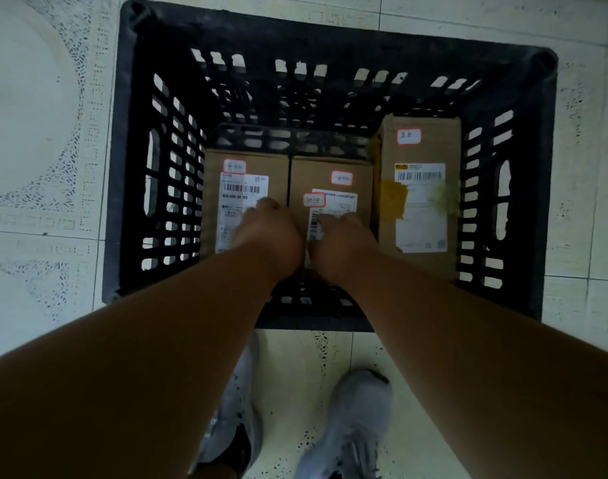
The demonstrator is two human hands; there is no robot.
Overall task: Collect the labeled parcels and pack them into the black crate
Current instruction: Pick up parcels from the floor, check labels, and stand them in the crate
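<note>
The black crate [330, 39] stands on the floor below me, with three brown labeled parcels inside. The left parcel [233, 167] and the middle parcel [316, 174] lie side by side on the bottom. A taller right parcel [423, 146] sits higher against the right wall. My left hand [268, 233] rests on the left parcel, knuckles up, fingers bent down onto its white label. My right hand [344, 240] lies the same way on the middle parcel. Both fingertips are hidden behind the knuckles.
Pale speckled floor tiles [53, 271] surround the crate. My two grey shoes [351, 430] stand just in front of its near wall. The far strip of the crate's bottom [295, 140] beyond the two low parcels holds nothing.
</note>
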